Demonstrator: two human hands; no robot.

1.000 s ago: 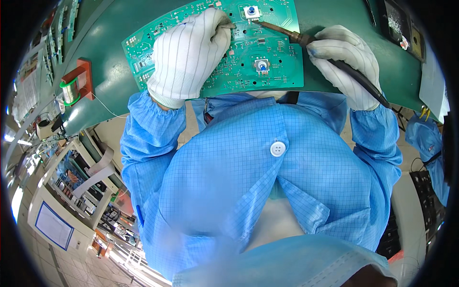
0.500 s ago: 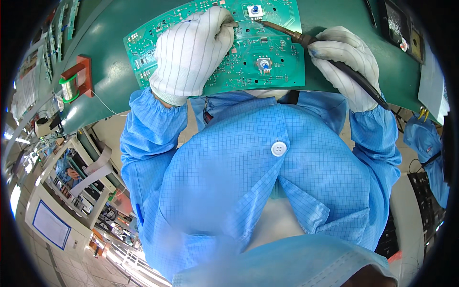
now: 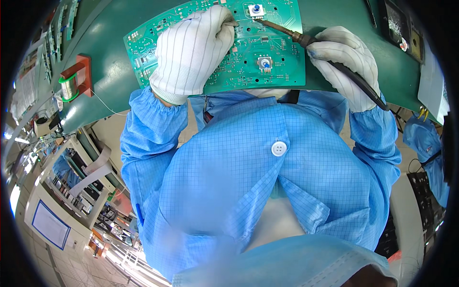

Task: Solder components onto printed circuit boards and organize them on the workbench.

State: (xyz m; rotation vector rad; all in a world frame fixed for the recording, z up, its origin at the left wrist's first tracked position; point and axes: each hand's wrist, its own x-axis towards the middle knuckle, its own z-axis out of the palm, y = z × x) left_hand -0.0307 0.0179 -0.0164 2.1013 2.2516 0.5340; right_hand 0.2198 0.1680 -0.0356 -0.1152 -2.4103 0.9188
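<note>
The green circuit board point(image 3: 256, 50) lies on the table point(image 3: 114, 52), partly beneath the left hand point(image 3: 193, 55) and to the left of the right hand point(image 3: 343, 64). Left hand, gloved: fingers curled; whether they pinch anything cannot be told. Right hand, gloved: grips the soldering iron point(image 3: 300, 39), its tip near the upper knob point(image 3: 256, 9). Board surface: dotted with small parts; both knobs blue on square white bases.

Your white fabric gloves point(image 3: 191, 55) show grey stripes, your blue cloth smock point(image 3: 229, 138) dark checks; your flat circuit board point(image 3: 241, 74) is green.
</note>
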